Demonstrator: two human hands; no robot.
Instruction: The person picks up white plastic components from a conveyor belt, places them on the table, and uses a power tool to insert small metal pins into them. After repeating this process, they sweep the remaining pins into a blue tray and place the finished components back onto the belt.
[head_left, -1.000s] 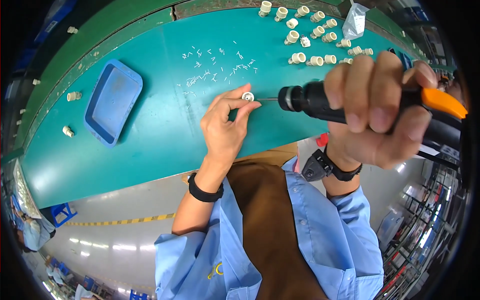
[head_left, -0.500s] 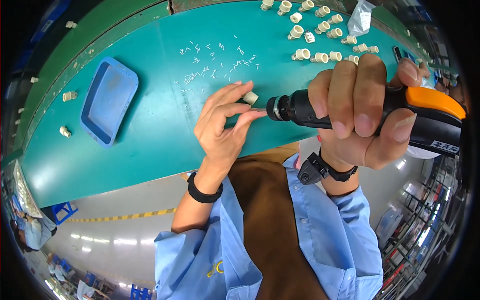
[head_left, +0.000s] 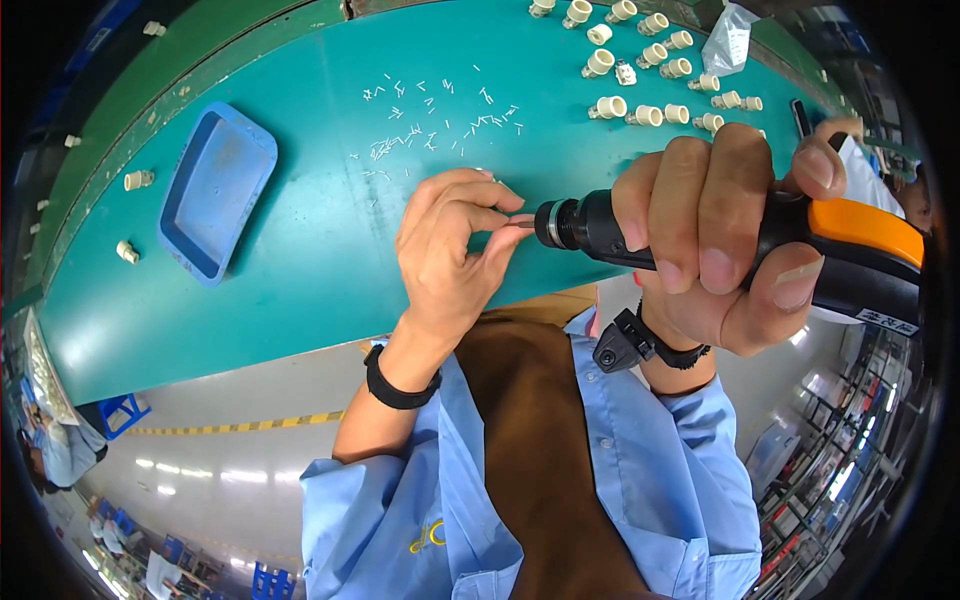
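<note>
My right hand [head_left: 715, 215] is wrapped round a black and orange electric screwdriver [head_left: 590, 222], held nearly level with its nose to the left. My left hand [head_left: 455, 235] is closed in a pinch, thumb and forefinger meeting around the screwdriver's thin bit [head_left: 527, 223]. Whatever those fingers hold is hidden behind them. Beyond this hand, many small thin whitish pins or screws [head_left: 400, 145] lie scattered on the green table mat [head_left: 320, 290].
A shallow blue tray [head_left: 220, 190] lies to the left, beside cream cylindrical sockets [head_left: 138, 180]. Several more sockets [head_left: 600, 64] stand at the far right, near a clear plastic bag [head_left: 730, 40]. Another person's hand [head_left: 838, 128] shows at the right edge.
My left fingers have curled in closer around the bit. The cream socket seen behind their tips is now out of sight. My right hand and the screwdriver have dipped slightly.
</note>
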